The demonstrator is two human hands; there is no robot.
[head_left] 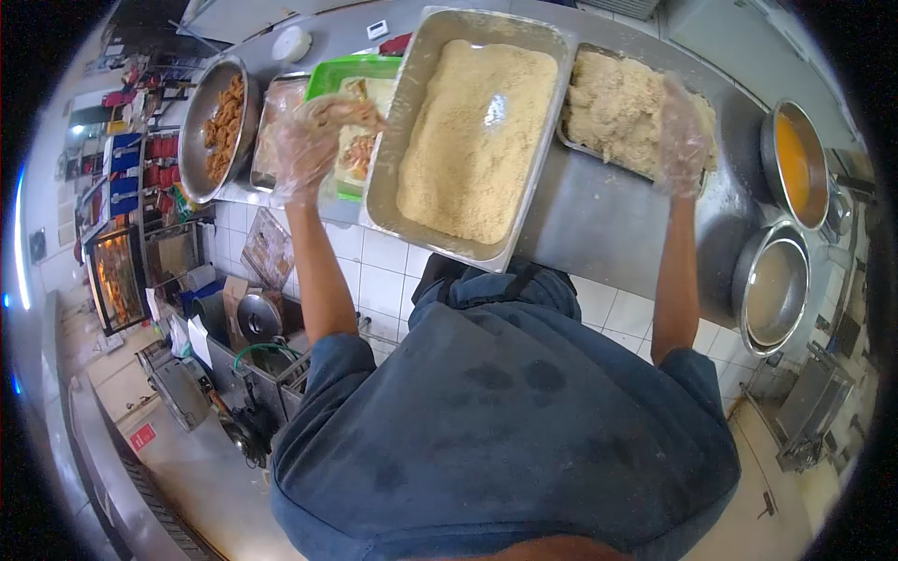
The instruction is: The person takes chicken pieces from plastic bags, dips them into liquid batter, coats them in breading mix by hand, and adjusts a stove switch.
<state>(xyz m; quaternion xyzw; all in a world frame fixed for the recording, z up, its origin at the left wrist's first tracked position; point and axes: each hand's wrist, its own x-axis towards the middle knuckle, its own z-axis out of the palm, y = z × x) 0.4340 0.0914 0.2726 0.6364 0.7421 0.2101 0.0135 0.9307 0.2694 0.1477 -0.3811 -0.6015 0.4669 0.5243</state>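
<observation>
My left hand [318,140], in a clear plastic glove, hovers over the left side of a green tub [323,78]. Its fingers stretch to the right, and I make out nothing held in them. Pale batter and pinkish pieces of what looks like raw meat [359,154] lie in the tub. My right hand [685,140], also gloved and slightly blurred, lies with extended fingers along the right part of a tray of flour-coated pieces [617,107]. Between my hands, a deep metal pan [382,192] holds pale yellow breading flour [477,140].
At the left stands a metal bowl [192,140] of brown fried pieces, beside a smaller tray [265,178]. Two metal bowls sit at the right, one with orange liquid [795,168], one with cloudy liquid [774,290]. The deep pan overhangs the steel counter's [589,210] front edge.
</observation>
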